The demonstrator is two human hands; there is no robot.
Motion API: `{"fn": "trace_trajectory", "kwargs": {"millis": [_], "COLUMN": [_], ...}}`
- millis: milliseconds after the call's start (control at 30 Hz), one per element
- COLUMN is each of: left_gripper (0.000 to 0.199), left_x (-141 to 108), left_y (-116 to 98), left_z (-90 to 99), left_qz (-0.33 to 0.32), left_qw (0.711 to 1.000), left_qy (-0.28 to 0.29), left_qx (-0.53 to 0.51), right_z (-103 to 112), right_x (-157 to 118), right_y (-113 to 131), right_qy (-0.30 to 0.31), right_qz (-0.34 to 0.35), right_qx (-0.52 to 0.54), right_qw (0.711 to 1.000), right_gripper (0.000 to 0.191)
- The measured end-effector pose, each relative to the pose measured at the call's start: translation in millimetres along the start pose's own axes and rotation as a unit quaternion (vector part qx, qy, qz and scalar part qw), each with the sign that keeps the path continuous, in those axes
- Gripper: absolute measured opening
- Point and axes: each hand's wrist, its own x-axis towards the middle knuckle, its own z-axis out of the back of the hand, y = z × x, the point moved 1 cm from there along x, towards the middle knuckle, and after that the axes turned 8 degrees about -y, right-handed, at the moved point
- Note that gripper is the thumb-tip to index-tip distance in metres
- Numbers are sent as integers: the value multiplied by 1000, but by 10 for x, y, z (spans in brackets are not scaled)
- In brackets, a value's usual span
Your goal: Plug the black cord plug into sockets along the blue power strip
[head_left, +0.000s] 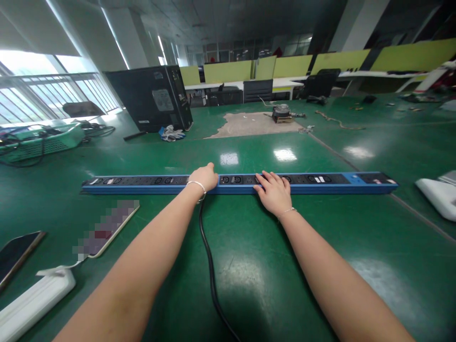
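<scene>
A long blue power strip (235, 189) with a black socket face lies crosswise on the green table (242, 228). Near its middle, my left hand (204, 179) is closed at the strip, its fingertips hidden behind the hand. A black cable (210, 256) runs from beneath my left wrist toward the bottom edge. Further right, my right hand (275, 192) rests on the strip with its fingers spread over the sockets.
Two phones (112, 228) (17, 251) and a white power strip (39, 294) lie at the left. Behind are a green basket (46, 142), a black computer case (149, 99), gloves (171, 133) and a round metal part (281, 113). A white device (438, 194) sits at the right.
</scene>
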Motion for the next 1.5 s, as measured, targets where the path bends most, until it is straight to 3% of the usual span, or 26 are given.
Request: {"fn": "trace_trajectory", "kwargs": {"millis": [267, 367, 467, 567, 633, 733, 900, 1167, 1500], "left_gripper": [33, 31, 31, 29, 25, 23, 22, 28, 36], "left_x": [-43, -43, -13, 3, -10, -39, -20, 127, 235], "left_y": [-30, -28, -22, -71, -148, -307, -609, -936, -973], "left_z": [3, 259, 654, 855, 805, 560, 239, 49, 11], "left_qz": [-6, 17, 25, 11, -3, -16, -54, -77, -74], "left_qw": [1000, 999, 988, 990, 992, 991, 986, 991, 994], "left_qy": [-8, -47, -149, -109, -61, -5, 28, 35, 54], "left_qx": [16, 5, -37, -90, -109, -131, -154, -105, -62], "right_z": [25, 23, 19, 16, 15, 18, 24, 41, 56], "right_x": [-9, -11, -12, -9, -6, -3, -8, -12, -8], "right_y": [20, 27, 29, 29, 28, 26, 13, 11, 25], "right_qy": [-7, -2, -3, -4, -4, -2, 6, 9, 8], "right_qz": [-2, 0, 2, 0, -1, 0, 6, 2, -5], "right_qx": [4, 5, 1, 1, 3, 6, 15, 31, 38], "right_qw": [1000, 1000, 1000, 1000, 1000, 1000, 1000, 999, 999], "right_gripper": [43, 43, 44, 43, 43, 43, 44, 48, 47]}}
